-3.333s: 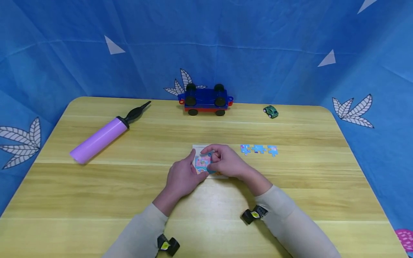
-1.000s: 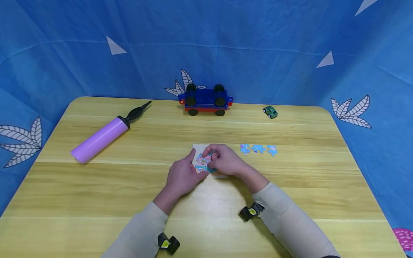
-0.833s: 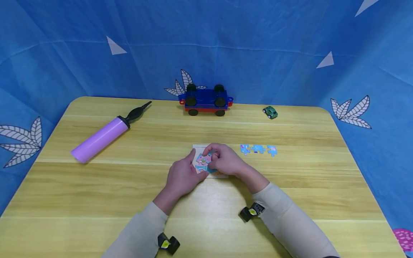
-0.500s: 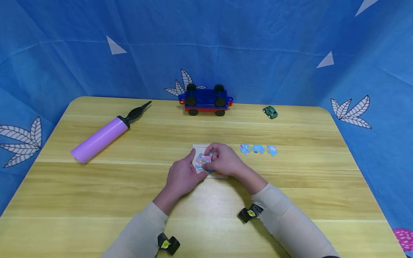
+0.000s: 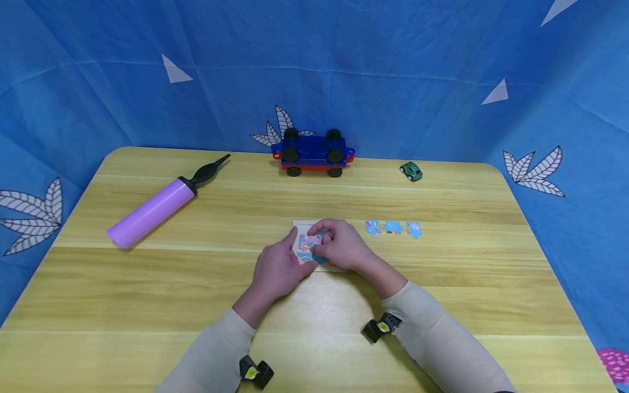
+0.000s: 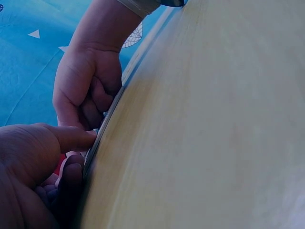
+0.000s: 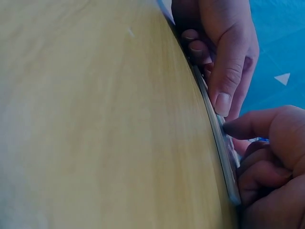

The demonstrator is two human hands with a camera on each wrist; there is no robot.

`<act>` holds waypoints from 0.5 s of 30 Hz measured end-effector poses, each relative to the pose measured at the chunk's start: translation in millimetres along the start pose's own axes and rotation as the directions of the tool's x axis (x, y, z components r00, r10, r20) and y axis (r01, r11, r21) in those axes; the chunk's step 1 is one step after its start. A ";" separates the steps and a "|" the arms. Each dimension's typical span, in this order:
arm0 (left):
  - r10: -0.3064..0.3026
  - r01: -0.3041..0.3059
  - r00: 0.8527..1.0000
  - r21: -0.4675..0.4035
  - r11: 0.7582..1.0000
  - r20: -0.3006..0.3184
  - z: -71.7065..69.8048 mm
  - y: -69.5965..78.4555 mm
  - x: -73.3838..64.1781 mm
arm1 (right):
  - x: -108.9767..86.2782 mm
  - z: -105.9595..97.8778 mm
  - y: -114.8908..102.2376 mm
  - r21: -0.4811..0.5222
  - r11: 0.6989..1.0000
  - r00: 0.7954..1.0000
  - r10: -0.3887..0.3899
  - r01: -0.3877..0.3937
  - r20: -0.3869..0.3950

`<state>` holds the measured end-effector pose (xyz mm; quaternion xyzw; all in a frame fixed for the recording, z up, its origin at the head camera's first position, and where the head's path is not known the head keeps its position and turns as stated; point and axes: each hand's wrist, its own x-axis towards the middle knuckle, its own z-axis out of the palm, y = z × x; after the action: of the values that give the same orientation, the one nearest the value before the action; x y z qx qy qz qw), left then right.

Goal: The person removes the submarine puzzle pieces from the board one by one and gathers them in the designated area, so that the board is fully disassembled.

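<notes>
In the head view, a small white-edged puzzle board (image 5: 302, 224) lies on the table with pink and blue jigsaw pieces (image 5: 307, 243) in it. My left hand (image 5: 280, 267) grips the board at its left side, thumb along the front edge. Over the board's right half, my right hand (image 5: 346, 245) bends its index finger and thumb onto a pink jigsaw piece and pinches it. The hands hide much of the board. Both wrist views show the board edge-on, with the left thumb (image 7: 228, 90) on its rim.
Three loose blue jigsaw pieces (image 5: 393, 227) lie in a row right of the board. A purple hand pump (image 5: 152, 213) rests at the left. Along the back are a blue and red toy wagon (image 5: 314, 152) on its side and a green toy car (image 5: 411, 171).
My right fingers have shifted slightly over the board. The pink pieces sat tilted about a second ago and lie straighter now. My left hand has stayed in place.
</notes>
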<state>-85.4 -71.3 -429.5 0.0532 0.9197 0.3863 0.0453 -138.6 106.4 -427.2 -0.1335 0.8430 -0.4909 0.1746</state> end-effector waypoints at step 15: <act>-0.013 0.013 1.000 -0.007 1.000 0.016 -0.4 0.5 -0.2 | -0.4 -1.0 0.8 0.002 1.000 1.000 -0.012 0.012 0.000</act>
<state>-85.2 -71.2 -428.8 0.0499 0.9182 0.3890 0.0552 -138.7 107.7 -427.4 -0.1385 0.8417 -0.4927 0.1719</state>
